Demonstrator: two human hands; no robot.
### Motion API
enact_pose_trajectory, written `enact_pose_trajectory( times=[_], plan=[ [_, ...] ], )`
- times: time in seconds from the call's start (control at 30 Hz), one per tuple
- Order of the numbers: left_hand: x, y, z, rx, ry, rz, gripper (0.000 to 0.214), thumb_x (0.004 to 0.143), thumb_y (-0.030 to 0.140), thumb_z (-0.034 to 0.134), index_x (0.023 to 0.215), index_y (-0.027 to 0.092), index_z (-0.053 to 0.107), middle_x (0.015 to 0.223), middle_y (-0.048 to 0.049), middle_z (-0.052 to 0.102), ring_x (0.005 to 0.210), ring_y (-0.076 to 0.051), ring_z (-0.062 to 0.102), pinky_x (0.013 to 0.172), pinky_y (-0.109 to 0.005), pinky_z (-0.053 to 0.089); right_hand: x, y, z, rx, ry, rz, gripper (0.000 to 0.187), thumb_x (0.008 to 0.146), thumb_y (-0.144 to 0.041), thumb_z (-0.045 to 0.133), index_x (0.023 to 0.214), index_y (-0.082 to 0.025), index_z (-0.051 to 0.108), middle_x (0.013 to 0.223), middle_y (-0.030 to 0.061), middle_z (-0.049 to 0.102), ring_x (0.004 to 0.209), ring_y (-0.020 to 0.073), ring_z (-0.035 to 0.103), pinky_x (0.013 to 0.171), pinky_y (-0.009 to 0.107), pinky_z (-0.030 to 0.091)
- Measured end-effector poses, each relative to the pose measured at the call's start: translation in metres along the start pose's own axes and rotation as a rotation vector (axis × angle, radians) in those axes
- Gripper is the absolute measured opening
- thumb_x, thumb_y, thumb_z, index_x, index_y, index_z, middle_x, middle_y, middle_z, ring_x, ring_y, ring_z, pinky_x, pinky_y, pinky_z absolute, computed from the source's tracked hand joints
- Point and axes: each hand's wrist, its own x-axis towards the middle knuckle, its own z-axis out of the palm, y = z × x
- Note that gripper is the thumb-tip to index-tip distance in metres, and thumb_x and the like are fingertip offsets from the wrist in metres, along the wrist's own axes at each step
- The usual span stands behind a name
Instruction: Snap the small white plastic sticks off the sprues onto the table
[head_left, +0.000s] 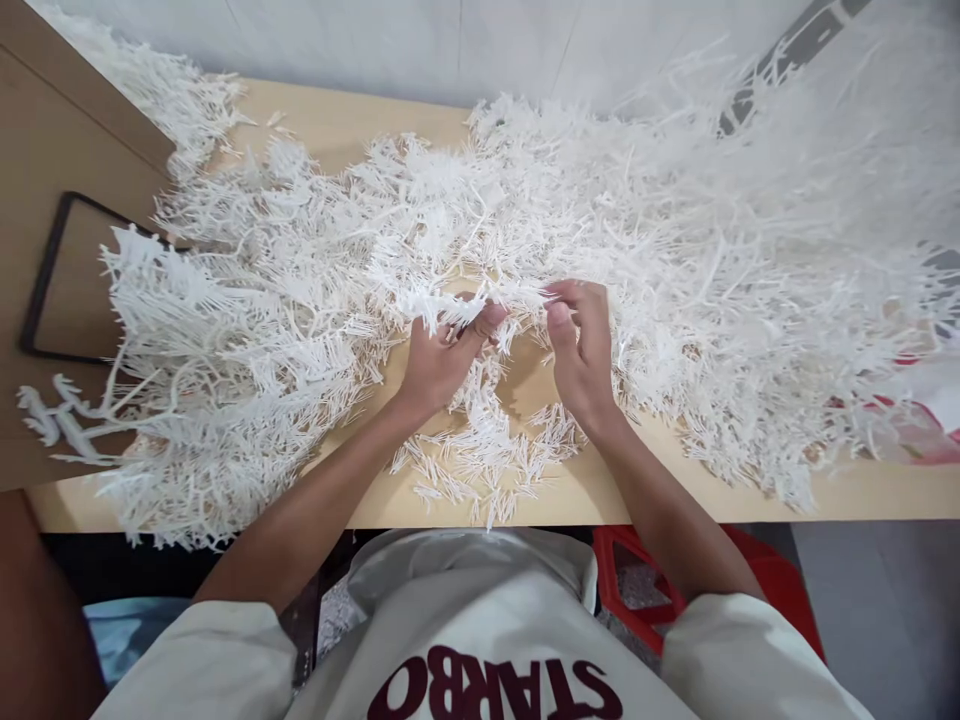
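Note:
A white plastic branch point(437, 304) with many fine needle-like tips stretches between my two hands above the table. My left hand point(442, 365) is closed around it, thumb on top. At the branch's right end, the thumb and fingers of my right hand point(586, 355) are bent together in a pinch on its tips. Beneath and between my hands, a loose pile of small white sprigs point(491, 455) lies on the pale wooden tabletop point(525, 385). Some of the held branch blends into the white heap behind it.
Tangled white branches form a large heap on the left point(247, 350) and a taller heap on the right point(720, 270). A cardboard box point(75, 110) stands at the left. A red stool point(780, 580) is below the table's front edge. A wall point(420, 45) runs behind.

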Motion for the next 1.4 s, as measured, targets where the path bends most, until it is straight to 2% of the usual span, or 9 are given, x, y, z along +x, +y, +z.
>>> enact_pose_trajectory(
  times=[0.27, 0.5, 0.67, 0.87, 0.93, 1.03, 1.17, 1.27, 1.4],
  plan=[
    [0.001, 0.0, -0.005, 0.133, -0.261, -0.041, 0.044, 0.086, 0.058, 0.048, 0.075, 0.018, 0.063, 0.067, -0.0004, 0.065, 0.06, -0.009, 0.059, 0.058, -0.022, 0.047, -0.006, 0.001, 0.004, -0.118, -0.234, -0.18, 0.027, 0.095, -0.039, 0.045, 0.082, -0.022, 0.061, 0.071, -0.003, 0.062, 0.067, 0.0096, 0.054, 0.067, 0.026, 0.038],
    [0.006, -0.007, -0.006, 0.193, -0.133, 0.25, 0.023, 0.081, 0.042, 0.064, 0.076, 0.02, 0.065, 0.077, -0.0011, 0.07, 0.078, -0.015, 0.065, 0.077, -0.029, 0.051, -0.003, 0.01, 0.0, -0.307, -0.316, -0.396, 0.036, 0.096, -0.036, 0.042, 0.066, -0.02, 0.055, 0.051, -0.0048, 0.046, 0.049, 0.0092, 0.037, 0.061, 0.027, 0.032],
    [0.006, -0.017, -0.003, 0.102, -0.089, 0.144, 0.023, 0.076, 0.038, 0.07, 0.065, 0.018, 0.065, 0.063, 0.0007, 0.065, 0.064, -0.013, 0.062, 0.065, -0.026, 0.049, -0.012, -0.005, 0.004, -0.296, -0.349, -0.55, 0.039, 0.095, -0.028, 0.04, 0.058, -0.021, 0.046, 0.047, -0.006, 0.04, 0.046, 0.0088, 0.026, 0.056, 0.027, 0.031],
    [0.023, -0.019, -0.015, 0.01, 0.112, 0.01, 0.036, 0.075, 0.051, 0.067, 0.061, 0.018, 0.061, 0.052, 0.0035, 0.051, 0.053, -0.007, 0.051, 0.048, -0.02, 0.038, -0.043, -0.035, 0.022, 0.028, -0.397, -1.002, 0.023, 0.092, -0.028, 0.051, 0.07, -0.022, 0.051, 0.059, -0.0075, 0.051, 0.06, 0.0076, 0.045, 0.062, 0.026, 0.038],
    [0.023, -0.018, -0.014, -0.018, 0.077, -0.004, 0.036, 0.075, 0.053, 0.066, 0.065, 0.019, 0.062, 0.054, 0.0031, 0.052, 0.054, -0.007, 0.052, 0.048, -0.02, 0.039, -0.039, -0.031, 0.022, 0.089, -0.177, -0.865, 0.013, 0.091, -0.027, 0.054, 0.079, -0.023, 0.053, 0.062, -0.0074, 0.054, 0.06, 0.0079, 0.047, 0.062, 0.027, 0.039],
    [0.019, -0.016, -0.008, -0.052, 0.054, -0.011, 0.038, 0.077, 0.055, 0.062, 0.07, 0.019, 0.063, 0.055, 0.0022, 0.056, 0.05, -0.007, 0.052, 0.047, -0.021, 0.04, -0.021, -0.014, 0.014, -0.015, 0.114, -0.382, 0.009, 0.094, -0.027, 0.048, 0.094, -0.024, 0.057, 0.081, -0.0012, 0.063, 0.076, 0.0119, 0.054, 0.073, 0.03, 0.042],
    [0.011, -0.014, -0.004, 0.074, -0.072, 0.06, 0.035, 0.083, 0.05, 0.059, 0.07, 0.018, 0.063, 0.054, 0.0017, 0.059, 0.05, -0.008, 0.054, 0.049, -0.021, 0.043, -0.004, 0.001, 0.006, -0.138, -0.044, -0.103, 0.031, 0.095, -0.046, 0.041, 0.104, -0.024, 0.061, 0.103, 0.0049, 0.062, 0.1, 0.0187, 0.054, 0.087, 0.037, 0.041],
    [0.004, -0.015, -0.003, 0.186, -0.142, 0.148, 0.027, 0.084, 0.04, 0.06, 0.068, 0.019, 0.063, 0.058, 0.0018, 0.061, 0.058, -0.01, 0.059, 0.058, -0.022, 0.046, -0.004, 0.002, 0.007, -0.155, -0.166, -0.088, 0.034, 0.091, -0.052, 0.045, 0.091, -0.023, 0.061, 0.088, 0.0022, 0.061, 0.084, 0.015, 0.055, 0.076, 0.031, 0.042],
    [0.002, -0.012, -0.003, 0.148, -0.04, 0.202, 0.016, 0.084, 0.035, 0.061, 0.081, 0.021, 0.066, 0.08, -0.001, 0.069, 0.082, -0.013, 0.065, 0.078, -0.026, 0.05, -0.007, 0.002, 0.01, -0.153, -0.247, -0.106, 0.029, 0.09, -0.049, 0.049, 0.09, -0.022, 0.059, 0.071, -0.0023, 0.059, 0.063, 0.0099, 0.05, 0.061, 0.025, 0.038]
  ],
)
